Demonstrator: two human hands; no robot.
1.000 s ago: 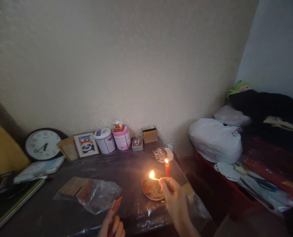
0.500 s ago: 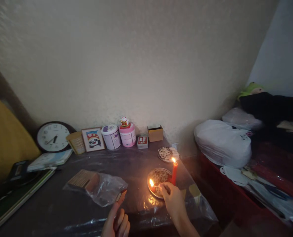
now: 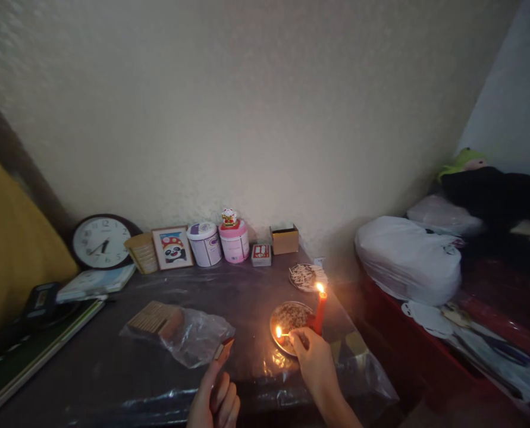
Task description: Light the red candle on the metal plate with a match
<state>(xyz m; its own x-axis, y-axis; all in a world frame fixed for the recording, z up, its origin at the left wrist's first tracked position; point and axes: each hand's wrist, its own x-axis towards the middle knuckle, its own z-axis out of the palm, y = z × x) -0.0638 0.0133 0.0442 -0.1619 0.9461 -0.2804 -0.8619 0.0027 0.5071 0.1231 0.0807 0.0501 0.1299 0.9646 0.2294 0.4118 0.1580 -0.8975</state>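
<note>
My right hand pinches a burning match, its flame low over a round dish of spent matches. A lit red candle stands at the dish's right edge, just beyond my fingers. My left hand holds a small matchbox upright near the table's front edge. A second dish of unburnt matches sits farther back.
The dark table is covered in plastic film. A plastic bag with a stack of matchboxes lies left of my hands. Along the wall stand a clock, a panda picture, two tins and a small cardboard box. White bags lie right.
My right hand lowered the burning match from beside the candle flame down onto the dish. The view shifted slightly left. My left hand stayed on the matchbox.
</note>
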